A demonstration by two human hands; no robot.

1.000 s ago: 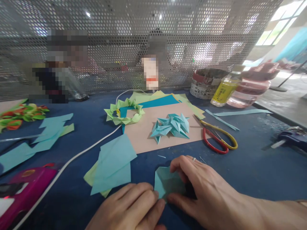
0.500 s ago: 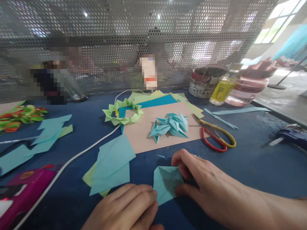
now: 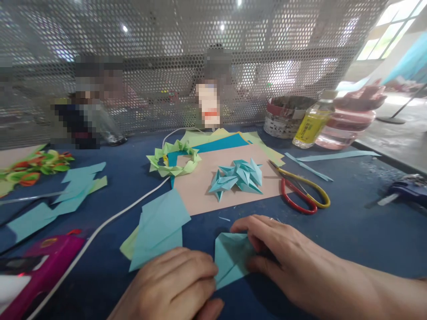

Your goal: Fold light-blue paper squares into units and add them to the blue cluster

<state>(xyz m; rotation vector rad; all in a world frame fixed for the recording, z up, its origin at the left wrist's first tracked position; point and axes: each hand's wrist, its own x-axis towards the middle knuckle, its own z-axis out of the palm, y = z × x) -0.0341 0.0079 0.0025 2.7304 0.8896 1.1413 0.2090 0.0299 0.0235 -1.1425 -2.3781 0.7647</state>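
Note:
A small folded teal paper piece (image 3: 230,258) lies on the blue table (image 3: 360,235) near the front edge. My left hand (image 3: 176,284) presses its curled fingers on the piece's left edge. My right hand (image 3: 283,258) pinches the piece's right side with thumb and fingers. Beyond my hands, a pile of folded teal paper units (image 3: 237,177) rests on a pink sheet (image 3: 200,186). A light green folded paper ring (image 3: 173,158) lies at the sheet's far left corner.
Red and yellow scissors (image 3: 302,191) lie right of the pink sheet. Loose teal sheets (image 3: 160,226) sit left of my hands, and a white cable (image 3: 100,231) crosses the table. A magenta tool (image 3: 40,271) is at front left, bottles and a tub (image 3: 287,115) at back right, a perforated metal screen (image 3: 167,53) behind.
My left hand has slid a little to the right over the teal piece's left edge. My right hand has shifted its fingers on the piece's right side. The piece stays on the table.

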